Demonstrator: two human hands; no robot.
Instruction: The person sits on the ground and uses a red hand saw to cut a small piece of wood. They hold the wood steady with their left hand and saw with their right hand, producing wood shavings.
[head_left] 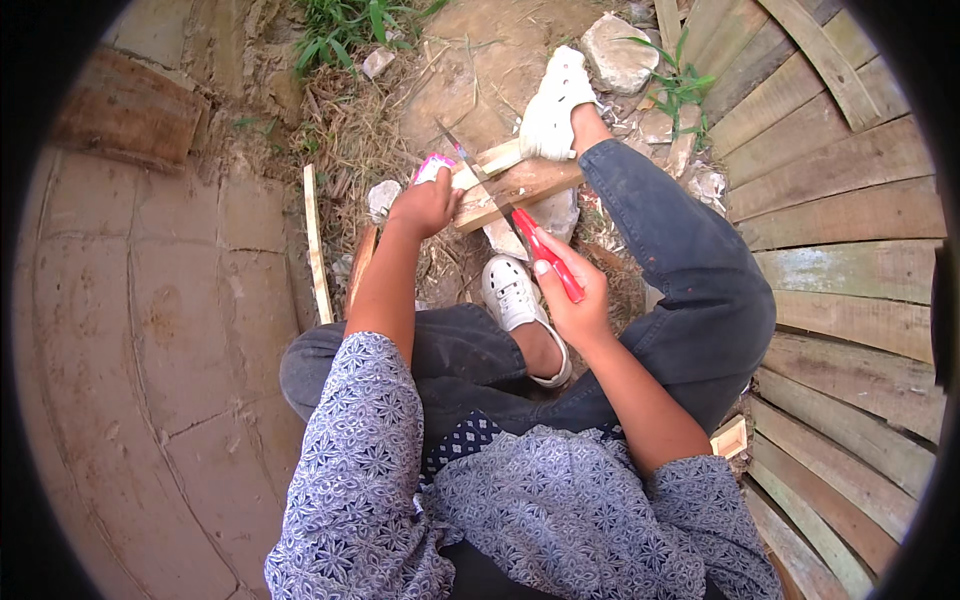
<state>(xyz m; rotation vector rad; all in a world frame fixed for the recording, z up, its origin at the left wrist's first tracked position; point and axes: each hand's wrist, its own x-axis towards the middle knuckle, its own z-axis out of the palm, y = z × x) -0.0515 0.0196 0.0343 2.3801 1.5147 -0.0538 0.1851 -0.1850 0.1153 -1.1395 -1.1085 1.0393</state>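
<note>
Head: right grip holds saw; left grip, hold unclear; open earth beyond tip.

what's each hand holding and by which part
Right hand: the bladed tool, by its red handle. Left hand: beside a pink-and-white thing; exactly what it grips cannot be told.

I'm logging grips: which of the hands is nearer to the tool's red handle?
Right. The right hand grips the red handle; the left hand is apart, farther left and forward, near the wood.
</note>
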